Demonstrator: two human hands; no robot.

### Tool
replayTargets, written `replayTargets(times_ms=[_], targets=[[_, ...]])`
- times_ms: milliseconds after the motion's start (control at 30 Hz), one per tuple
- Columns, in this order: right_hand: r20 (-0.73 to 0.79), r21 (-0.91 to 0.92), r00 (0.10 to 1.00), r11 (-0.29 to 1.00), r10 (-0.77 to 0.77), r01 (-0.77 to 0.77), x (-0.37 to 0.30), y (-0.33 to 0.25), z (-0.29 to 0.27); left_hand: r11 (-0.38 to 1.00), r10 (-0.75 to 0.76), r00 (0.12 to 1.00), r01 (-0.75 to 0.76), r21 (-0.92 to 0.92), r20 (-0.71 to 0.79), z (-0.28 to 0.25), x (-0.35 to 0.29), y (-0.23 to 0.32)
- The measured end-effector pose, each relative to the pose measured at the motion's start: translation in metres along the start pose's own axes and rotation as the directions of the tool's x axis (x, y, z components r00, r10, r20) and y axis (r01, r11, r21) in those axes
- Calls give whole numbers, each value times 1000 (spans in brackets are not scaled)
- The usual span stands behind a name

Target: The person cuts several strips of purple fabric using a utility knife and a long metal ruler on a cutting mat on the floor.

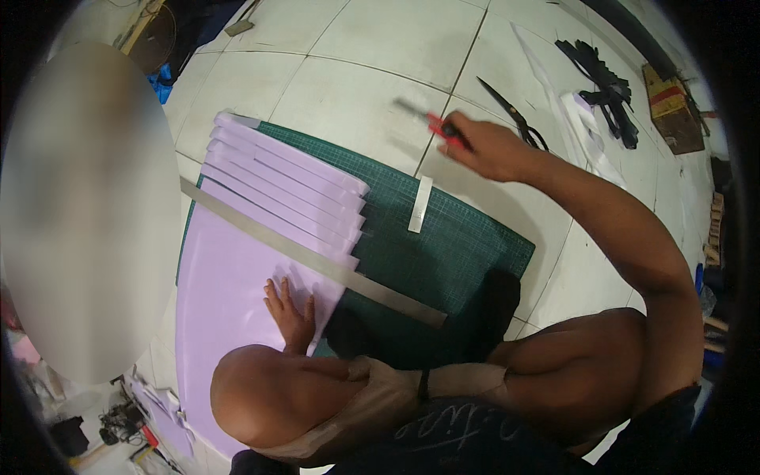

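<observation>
A lilac sheet [222,269] lies over the left part of a green cutting mat [396,261], with several cut strips [285,174] of it side by side along its far edge. Across the sheet and onto the mat runs a long metal ruler [317,263]. My left hand [290,317] rests open on the sheet, fingers spread, on the near side of the ruler. Raised past the mat's far edge, my right hand [484,146] is closed around a red and black utility knife [440,127]. Its front end points left and is blurred.
A short pale ruler [421,204] lies on the mat. On the tiled floor at the right are black scissors [513,109], white strips [582,134], dark straps [606,91] and a box [673,109]. Lilac scraps [162,412] lie lower left. My knees frame the mat's near side.
</observation>
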State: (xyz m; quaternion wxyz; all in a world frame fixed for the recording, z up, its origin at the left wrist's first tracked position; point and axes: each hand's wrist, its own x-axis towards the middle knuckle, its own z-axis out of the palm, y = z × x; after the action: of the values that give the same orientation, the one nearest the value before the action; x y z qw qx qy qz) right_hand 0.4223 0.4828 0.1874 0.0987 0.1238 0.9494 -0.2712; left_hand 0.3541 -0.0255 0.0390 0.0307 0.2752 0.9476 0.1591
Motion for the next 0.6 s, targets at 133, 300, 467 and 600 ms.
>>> replayTargets(times_ms=[133, 300, 467, 600], targets=[[180, 52, 976, 992, -126, 118, 9, 0, 34, 985, -99, 989, 81, -151, -114, -36, -26, -11], [290, 200, 918, 956, -269, 217, 32, -16, 55, 987, -161, 961, 162, 13, 225, -87, -87, -18], [248, 333, 872, 883, -421, 332, 66, -29, 78, 945, -325, 788, 283, 162, 523, -134, -122, -23], [275, 365, 856, 871, -439, 329, 82, -27, 89, 839, -531, 694, 511, 187, 487, -142, -124, -21]])
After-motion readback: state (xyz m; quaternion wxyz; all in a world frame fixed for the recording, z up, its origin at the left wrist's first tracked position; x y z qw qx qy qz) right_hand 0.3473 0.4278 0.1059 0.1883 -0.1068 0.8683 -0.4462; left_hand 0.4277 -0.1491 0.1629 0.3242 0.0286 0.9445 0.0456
